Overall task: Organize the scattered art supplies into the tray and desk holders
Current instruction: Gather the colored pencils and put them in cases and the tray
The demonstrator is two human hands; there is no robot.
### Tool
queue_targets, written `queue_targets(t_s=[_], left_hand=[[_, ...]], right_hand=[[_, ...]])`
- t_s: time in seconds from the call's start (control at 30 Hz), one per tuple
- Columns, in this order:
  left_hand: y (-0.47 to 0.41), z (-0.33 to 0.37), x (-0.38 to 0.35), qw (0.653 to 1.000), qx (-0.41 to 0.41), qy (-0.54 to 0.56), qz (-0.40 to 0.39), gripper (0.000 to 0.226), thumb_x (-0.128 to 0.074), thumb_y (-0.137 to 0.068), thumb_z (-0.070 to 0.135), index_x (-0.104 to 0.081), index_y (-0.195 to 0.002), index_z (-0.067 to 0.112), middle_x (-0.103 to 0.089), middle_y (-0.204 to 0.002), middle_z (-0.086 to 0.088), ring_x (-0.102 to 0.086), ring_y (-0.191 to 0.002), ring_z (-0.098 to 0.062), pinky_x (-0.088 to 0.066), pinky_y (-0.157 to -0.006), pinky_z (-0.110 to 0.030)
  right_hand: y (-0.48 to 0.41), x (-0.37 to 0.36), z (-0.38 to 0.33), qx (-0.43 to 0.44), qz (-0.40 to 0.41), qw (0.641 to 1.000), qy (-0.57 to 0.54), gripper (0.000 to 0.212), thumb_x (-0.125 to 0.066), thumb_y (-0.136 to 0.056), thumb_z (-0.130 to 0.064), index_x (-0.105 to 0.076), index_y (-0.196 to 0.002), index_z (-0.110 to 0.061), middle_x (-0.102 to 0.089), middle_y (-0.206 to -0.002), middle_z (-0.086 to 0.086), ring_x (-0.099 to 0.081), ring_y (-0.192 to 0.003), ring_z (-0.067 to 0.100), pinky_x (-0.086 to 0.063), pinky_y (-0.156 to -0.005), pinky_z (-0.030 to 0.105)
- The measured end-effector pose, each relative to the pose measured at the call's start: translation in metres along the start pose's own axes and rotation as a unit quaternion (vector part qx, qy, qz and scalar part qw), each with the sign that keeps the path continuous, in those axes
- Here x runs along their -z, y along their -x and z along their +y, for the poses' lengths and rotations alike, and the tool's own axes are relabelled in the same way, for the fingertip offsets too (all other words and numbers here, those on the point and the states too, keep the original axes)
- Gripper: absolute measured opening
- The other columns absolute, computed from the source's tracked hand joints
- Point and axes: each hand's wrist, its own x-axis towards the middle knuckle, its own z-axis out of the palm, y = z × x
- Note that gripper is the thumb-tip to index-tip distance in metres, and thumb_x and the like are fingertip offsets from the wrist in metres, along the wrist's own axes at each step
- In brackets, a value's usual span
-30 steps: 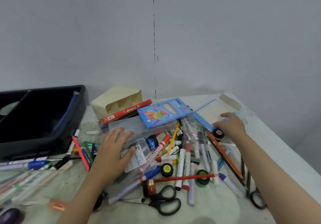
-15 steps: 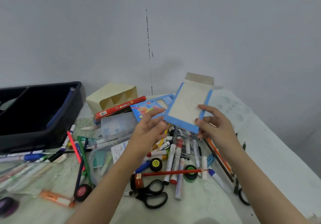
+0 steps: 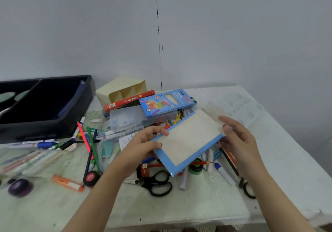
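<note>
I hold a flat blue-edged box (image 3: 186, 140), its pale back side up, tilted low over the pile. My left hand (image 3: 143, 143) grips its left edge with thumb on top and fingers beneath. My right hand (image 3: 237, 138) holds its right end near the open flap. Under it lie scattered markers, pens and pencils (image 3: 206, 159). A black tray (image 3: 46, 105) stands at the far left. A cream desk holder (image 3: 122, 89) lies on its side beside the tray.
A blue neon pencil box (image 3: 167, 102), a red tube (image 3: 129, 101) and clear plastic cases (image 3: 125, 118) sit behind the pile. Black scissors (image 3: 158, 183) lie near the front. A clear paint palette (image 3: 240, 105) is at the far right. The table edge runs along the right.
The blue-edged box has come down from upright to a low tilt over the pile. My left hand, which was only reaching toward it, now grips its left edge.
</note>
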Motion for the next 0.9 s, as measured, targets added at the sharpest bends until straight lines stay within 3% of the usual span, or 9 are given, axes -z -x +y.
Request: queue_targets(t_s=[0.13, 0.27, 0.37, 0.43, 0.57, 0.67, 0.8, 0.9], left_hand=[[0.015, -0.005, 0.009, 1.000, 0.020, -0.008, 0.000, 0.025, -0.053, -0.065, 0.011, -0.065, -0.086, 0.019, -0.066, -0.092, 0.001, -0.062, -0.069, -0.012, -0.047, -0.055, -0.019], [0.033, -0.004, 0.013, 0.999, 0.024, -0.025, -0.008, 0.029, -0.065, -0.080, 0.008, -0.064, -0.104, 0.024, -0.070, -0.092, 0.000, -0.066, -0.077, -0.016, -0.053, -0.062, -0.024], [0.044, -0.004, 0.016, 0.997, 0.024, -0.071, 0.013, 0.034, -0.057, -0.089, 0.001, -0.057, -0.114, 0.025, -0.073, -0.094, 0.000, -0.068, -0.083, -0.019, -0.057, -0.070, -0.036], [0.052, -0.005, 0.018, 0.995, 0.023, -0.087, 0.031, 0.029, -0.057, -0.089, 0.001, -0.060, -0.111, 0.020, -0.072, -0.099, 0.002, -0.068, -0.088, -0.017, -0.055, -0.077, -0.037], [0.072, -0.008, 0.024, 0.988, 0.015, -0.130, 0.082, 0.026, -0.055, -0.090, -0.002, -0.063, -0.108, 0.015, -0.067, -0.106, 0.005, -0.066, -0.079, 0.000, -0.053, -0.063, -0.017], [0.090, -0.017, 0.027, 0.984, 0.014, -0.154, 0.091, 0.027, -0.054, -0.090, -0.004, -0.064, -0.109, 0.013, -0.062, -0.111, 0.010, -0.063, -0.071, 0.003, -0.048, -0.058, -0.014], [0.115, -0.039, 0.031, 0.968, 0.016, -0.232, 0.098, 0.028, -0.057, -0.091, 0.005, -0.065, -0.104, 0.028, -0.065, -0.088, 0.008, -0.060, -0.075, -0.008, -0.047, -0.063, -0.018], [0.127, -0.055, 0.031, 0.939, -0.031, -0.325, 0.111, 0.031, -0.059, -0.089, 0.006, -0.063, -0.106, 0.031, -0.058, -0.099, 0.019, -0.053, -0.080, 0.004, -0.040, -0.068, -0.007]], right_hand=[[0.012, 0.008, 0.005, -0.003, 0.024, 1.000, 0.007, 0.021, -0.052, -0.095, -0.012, -0.070, -0.103, -0.018, -0.065, -0.105, 0.008, -0.060, -0.065, 0.014, -0.054, -0.060, 0.021], [0.028, 0.015, 0.006, -0.050, 0.033, 0.998, -0.035, 0.024, -0.049, -0.095, -0.006, -0.070, -0.099, -0.014, -0.067, -0.079, 0.003, -0.061, -0.054, 0.014, -0.056, -0.059, 0.020], [0.044, 0.017, 0.003, -0.067, 0.035, 0.996, -0.046, 0.023, -0.050, -0.093, -0.001, -0.070, -0.097, -0.011, -0.065, -0.070, 0.009, -0.063, -0.054, 0.015, -0.055, -0.057, 0.020], [0.057, 0.017, 0.002, -0.071, 0.033, 0.996, -0.038, 0.022, -0.052, -0.091, 0.002, -0.070, -0.096, -0.009, -0.064, -0.065, 0.014, -0.064, -0.053, 0.016, -0.053, -0.053, 0.019], [0.087, 0.016, 0.006, -0.089, 0.016, 0.995, -0.045, 0.022, -0.057, -0.087, 0.004, -0.070, -0.099, -0.009, -0.061, -0.071, 0.013, -0.061, -0.059, 0.018, -0.054, -0.057, 0.020], [0.109, 0.017, 0.011, -0.106, -0.001, 0.994, -0.024, 0.024, -0.060, -0.084, 0.005, -0.072, -0.097, -0.012, -0.060, -0.076, 0.010, -0.055, -0.065, 0.021, -0.053, -0.057, 0.019], [0.135, 0.013, 0.019, -0.127, -0.011, 0.991, 0.042, 0.024, -0.064, -0.081, 0.006, -0.072, -0.097, -0.011, -0.057, -0.082, 0.012, -0.057, -0.060, 0.010, -0.051, -0.055, 0.016], [0.150, 0.008, 0.028, -0.131, 0.001, 0.986, 0.104, 0.024, -0.066, -0.079, 0.008, -0.072, -0.094, -0.010, -0.057, -0.085, 0.018, -0.058, -0.069, 0.014, -0.050, -0.052, 0.014]])
